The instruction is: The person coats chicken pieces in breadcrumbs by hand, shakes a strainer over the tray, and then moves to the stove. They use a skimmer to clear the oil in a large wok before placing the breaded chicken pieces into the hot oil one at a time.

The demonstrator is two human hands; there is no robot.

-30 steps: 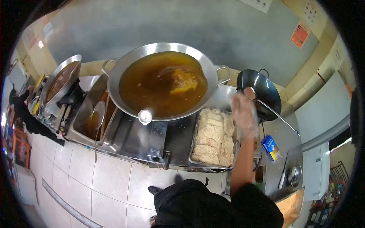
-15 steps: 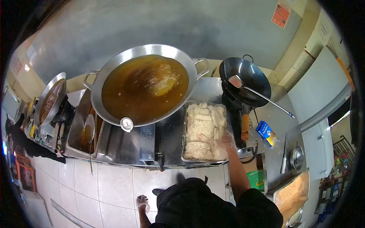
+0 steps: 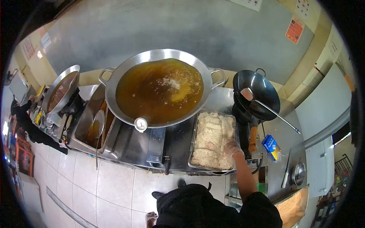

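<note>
My right hand (image 3: 232, 147), in a clear plastic glove, is at the right side of a metal tray (image 3: 193, 166) full of crumb-coated pieces. Its fingers are closed around the edge of a breaded piece (image 3: 227, 131); the fingertips are partly hidden among the crumbs. Low beside my body hangs my left hand (image 3: 151, 217), also gloved, with loosely parted fingers and nothing seen in it. Behind the tray stands a wide two-handled metal wok (image 3: 112, 93) of brown oil (image 3: 152, 91), bubbling at the right. A dial thermometer (image 3: 140, 124) is on its front rim.
To the right sits a black wok (image 3: 272, 85) with a spatula (image 3: 273, 110) across it. Further right are a blue and yellow box (image 3: 271, 146), a knife (image 3: 285, 176) and a crumb tray (image 3: 294, 207). At left, a ladle (image 3: 99, 123) rests over a steel basin (image 3: 81, 133); another person (image 3: 30, 125) stands beyond.
The camera view has shifted, so the cookware appears further right and lower. My right hand remains at the tray's right side. My left hand is now lower, nearer my body.
</note>
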